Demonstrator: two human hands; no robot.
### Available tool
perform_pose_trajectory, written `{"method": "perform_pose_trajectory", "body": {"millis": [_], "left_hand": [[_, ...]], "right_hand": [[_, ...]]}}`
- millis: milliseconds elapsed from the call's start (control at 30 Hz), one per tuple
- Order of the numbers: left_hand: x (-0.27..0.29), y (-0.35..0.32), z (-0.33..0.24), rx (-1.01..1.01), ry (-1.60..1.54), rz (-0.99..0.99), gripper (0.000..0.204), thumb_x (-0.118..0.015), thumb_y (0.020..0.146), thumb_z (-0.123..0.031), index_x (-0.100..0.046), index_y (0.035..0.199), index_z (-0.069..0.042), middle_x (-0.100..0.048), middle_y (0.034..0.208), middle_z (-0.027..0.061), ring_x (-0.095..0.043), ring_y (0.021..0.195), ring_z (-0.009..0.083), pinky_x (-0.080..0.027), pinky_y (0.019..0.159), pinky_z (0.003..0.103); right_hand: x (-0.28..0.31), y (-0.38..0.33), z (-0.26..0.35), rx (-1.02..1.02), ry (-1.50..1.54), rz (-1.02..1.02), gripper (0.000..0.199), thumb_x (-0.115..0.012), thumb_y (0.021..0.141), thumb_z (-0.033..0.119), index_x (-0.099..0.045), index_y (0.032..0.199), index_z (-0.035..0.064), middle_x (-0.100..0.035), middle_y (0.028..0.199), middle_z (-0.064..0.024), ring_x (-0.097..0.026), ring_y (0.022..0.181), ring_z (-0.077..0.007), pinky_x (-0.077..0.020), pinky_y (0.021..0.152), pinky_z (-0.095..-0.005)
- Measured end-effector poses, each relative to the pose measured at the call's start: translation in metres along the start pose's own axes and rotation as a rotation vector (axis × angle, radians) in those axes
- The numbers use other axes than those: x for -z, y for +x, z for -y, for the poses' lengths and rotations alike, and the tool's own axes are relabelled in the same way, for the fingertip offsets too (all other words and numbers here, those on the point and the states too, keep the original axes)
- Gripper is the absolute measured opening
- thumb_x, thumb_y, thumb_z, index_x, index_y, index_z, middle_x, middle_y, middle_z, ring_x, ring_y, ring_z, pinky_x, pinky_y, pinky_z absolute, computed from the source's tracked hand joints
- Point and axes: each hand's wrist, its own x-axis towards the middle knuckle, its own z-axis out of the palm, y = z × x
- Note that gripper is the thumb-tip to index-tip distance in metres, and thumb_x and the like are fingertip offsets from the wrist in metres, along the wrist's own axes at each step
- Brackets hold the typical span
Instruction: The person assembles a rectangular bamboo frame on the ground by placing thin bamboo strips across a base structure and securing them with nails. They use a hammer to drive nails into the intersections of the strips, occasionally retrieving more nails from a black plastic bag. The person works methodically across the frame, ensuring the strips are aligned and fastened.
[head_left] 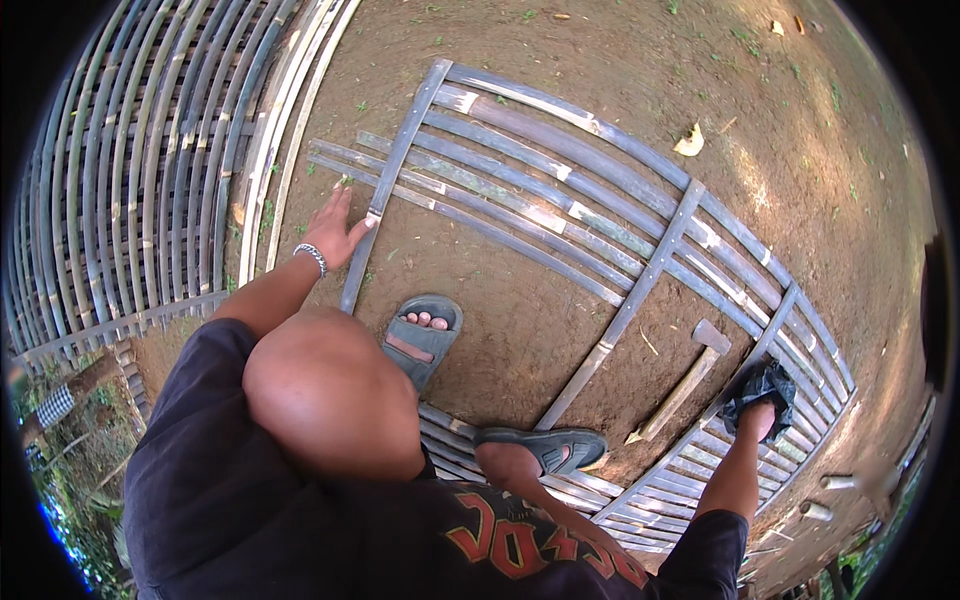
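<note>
My left hand (336,228) reaches forward with its fingers stretched out, at the left end of a bamboo slat frame. The thumb touches or nearly touches the frame's left crossbar (402,150), and the fingertips lie by the ends of loose-looking slats (345,158). At the right, my right hand (757,422) is pushed into a crumpled black plastic bag (770,388), which rests on the slats. The bag hides those fingers and anything in them. An axe (685,385) with a wooden handle lies on the soil between the middle and right crossbars.
A large panel of bamboo slats (150,150) lies at the left, with pale strips (290,130) along its edge. My sandalled feet (425,335) stand within and on the frame. Cut bamboo pieces (815,510) lie at the far right on bare soil (600,35).
</note>
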Motion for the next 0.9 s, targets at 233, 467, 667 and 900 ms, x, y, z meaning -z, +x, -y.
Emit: {"method": "perform_pose_trajectory", "body": {"millis": [233, 467, 667, 900], "left_hand": [[-0.002, -0.034, 0.026, 0.025, -0.09, -0.013, 0.082, -0.053, 0.102, -0.052, -0.027, 0.158, 0.002, -0.023, 0.165, 0.0273, -0.029, 0.151, 0.0402, -0.026, 0.124, 0.045], [-0.023, -0.052, 0.034, 0.026, -0.273, -0.251, 0.062, -0.061, 0.1, -0.037, -0.046, 0.147, 0.0, -0.042, 0.156, 0.0238, -0.043, 0.143, 0.0399, -0.034, 0.119, 0.044], [-0.033, -0.053, -0.005, -0.111, -0.578, -0.583, 0.034, -0.071, 0.092, -0.023, -0.068, 0.118, -0.002, -0.066, 0.124, 0.017, -0.063, 0.115, 0.0355, -0.05, 0.101, 0.043], [0.0, -0.027, -0.114, -0.687, -0.91, -0.106, 0.03, -0.075, 0.09, -0.023, -0.074, 0.115, -0.007, -0.073, 0.112, 0.0101, -0.07, 0.1, 0.025, -0.056, 0.088, 0.038]], "right_hand": [[0.031, -0.005, 0.015, 0.101, -0.02, 0.083, 0.032, -0.055, 0.096, 0.024, -0.072, 0.101, -0.0025, -0.072, 0.107, -0.0272, -0.07, 0.101, -0.0425, -0.0545, 0.088, -0.0508], [0.048, -0.005, -0.01, 0.215, -0.156, 0.045, 0.03, -0.056, 0.098, 0.029, -0.074, 0.106, 0.0056, -0.073, 0.109, -0.0222, -0.071, 0.099, -0.0403, -0.0563, 0.086, -0.0493], [0.153, -0.076, 0.088, 0.185, 0.449, -0.265, 0.026, -0.068, 0.098, 0.025, -0.074, 0.108, 0.0021, -0.076, 0.108, -0.0134, -0.073, 0.093, -0.0289, -0.0563, 0.082, -0.04], [0.192, -0.199, 0.351, 0.656, 1.166, 0.492, 0.01, -0.075, 0.092, 0.006, -0.075, 0.101, 0.0013, -0.072, 0.098, -0.008, -0.066, 0.087, -0.0143, -0.0521, 0.079, -0.0275]]}}
